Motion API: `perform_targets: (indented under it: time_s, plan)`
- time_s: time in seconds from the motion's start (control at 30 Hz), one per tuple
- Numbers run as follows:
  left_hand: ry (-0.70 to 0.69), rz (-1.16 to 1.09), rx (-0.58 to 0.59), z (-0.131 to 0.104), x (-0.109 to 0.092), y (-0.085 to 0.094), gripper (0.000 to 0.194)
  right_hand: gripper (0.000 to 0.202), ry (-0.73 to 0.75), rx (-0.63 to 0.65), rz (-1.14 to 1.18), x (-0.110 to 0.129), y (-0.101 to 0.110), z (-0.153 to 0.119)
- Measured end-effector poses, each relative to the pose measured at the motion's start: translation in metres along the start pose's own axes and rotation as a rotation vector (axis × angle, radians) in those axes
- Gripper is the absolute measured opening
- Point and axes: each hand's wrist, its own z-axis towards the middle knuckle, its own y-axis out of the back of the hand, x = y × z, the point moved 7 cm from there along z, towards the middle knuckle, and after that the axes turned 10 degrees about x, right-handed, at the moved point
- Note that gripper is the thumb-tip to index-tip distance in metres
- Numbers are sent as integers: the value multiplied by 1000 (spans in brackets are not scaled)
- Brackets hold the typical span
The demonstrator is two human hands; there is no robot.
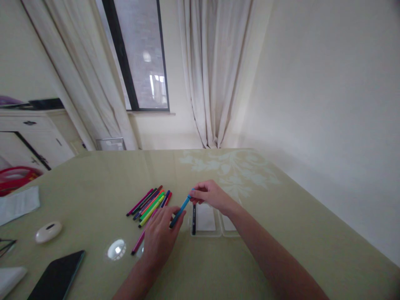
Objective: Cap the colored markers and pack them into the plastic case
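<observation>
A blue marker (184,205) is held slantwise between both hands above the table. My left hand (162,231) grips its dark lower end between thumb and fingers. At its upper end, my right hand (208,193) pinches the tip with thumb and fingertips. Beneath the right hand lies an open clear plastic case (204,234), with a black marker (194,219) along the left side of its left half. The right forearm covers part of the case's other half. Several coloured markers (151,206) lie in a loose pile left of my hands, partly hidden by the left one.
On the table's left are a white mouse (48,231), a dark phone or tablet (58,275), a white cloth or paper (19,205) and a red basket-like thing (17,179). Light glares off the glossy tabletop (116,250). A wall bounds the right side.
</observation>
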Motion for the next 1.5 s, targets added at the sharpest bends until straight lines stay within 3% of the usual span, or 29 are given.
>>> perform_targets:
  time_s: [0.3,0.57,0.73,0.9,1.13,1.5]
  plan:
    - [-116,-180,95,-3,-12,-13,18,25,-16,-87,50,-2,25,-2]
    - [-186,-218,206,-8,-16,-23,28,19,-14,-147,6,-11,31,2]
    - [-232,-162,370,-10,-17,-35,31,19,-71,-134,-132,-31,35,8]
    - [-268,-141,435,-11,-20,-42,29,20,-112,-101,-272,-51,34,14]
    - [-272,-66,479,-12,-22,-46,27,20,-80,-124,-620,-48,33,16]
    - [-331,25,527,-14,-26,-48,34,21,-168,-113,-716,-45,30,12]
